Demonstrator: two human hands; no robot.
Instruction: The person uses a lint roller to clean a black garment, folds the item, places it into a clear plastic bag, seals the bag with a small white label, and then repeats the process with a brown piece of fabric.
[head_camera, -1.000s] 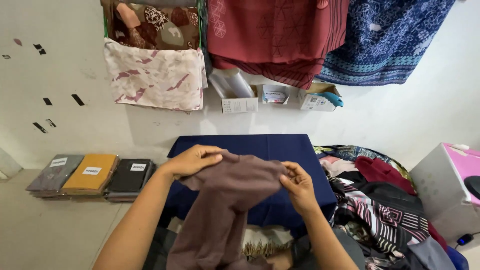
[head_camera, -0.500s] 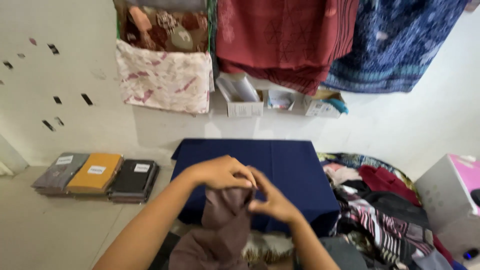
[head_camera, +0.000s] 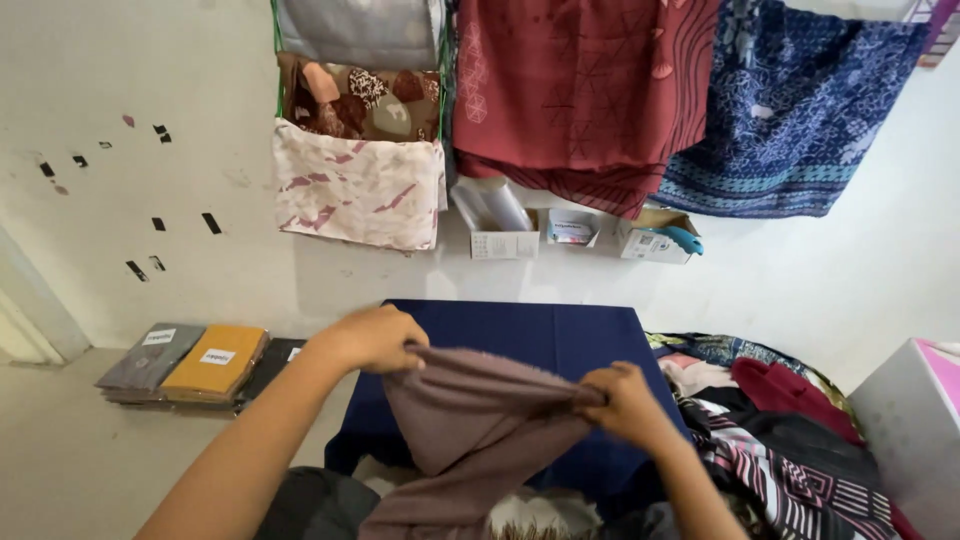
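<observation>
Here, brown cloth (head_camera: 480, 410) stretched between both hands.

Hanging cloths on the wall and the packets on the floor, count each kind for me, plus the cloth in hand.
Hanging cloths: 5, grey, brown patterned, pink-white, red, blue
Flat packets on floor: 3, grey, yellow, dark
Held mauve cloth: 1
Total: 9

We see a bright room with soft, even light. The white wall (head_camera: 200, 120) glows and looks a bit washed out. Small soft shadows sit under the hanging cloths (head_camera: 360, 190). The edges bend, like through a fish-eye. The middle is sharp; the arm (head_camera: 230, 470) low in the picture looks a little fuzzy.
</observation>
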